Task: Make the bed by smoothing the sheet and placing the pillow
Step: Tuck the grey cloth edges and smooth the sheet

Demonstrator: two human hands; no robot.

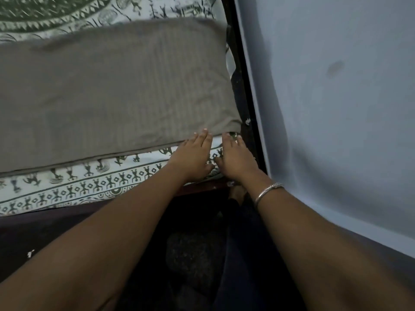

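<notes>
A grey striped pillow (pixel 107 93) lies flat across the bed on a white sheet (pixel 74 182) printed with dark green figures. My left hand (pixel 193 158) lies flat on the sheet with straight fingers, the fingertips touching the pillow's near right corner. My right hand (pixel 235 160) rests flat beside it on the sheet, fingers straight, at the bed's right edge just below the pillow corner. A silver bangle (pixel 267 191) circles my right wrist.
A pale blue-grey wall (pixel 336 108) runs close along the bed's right side, with a dark gap (pixel 242 90) between them. The dark bed edge (pixel 45 232) and dim floor (pixel 195 254) lie below my arms. More patterned sheet (pixel 56 16) shows beyond the pillow.
</notes>
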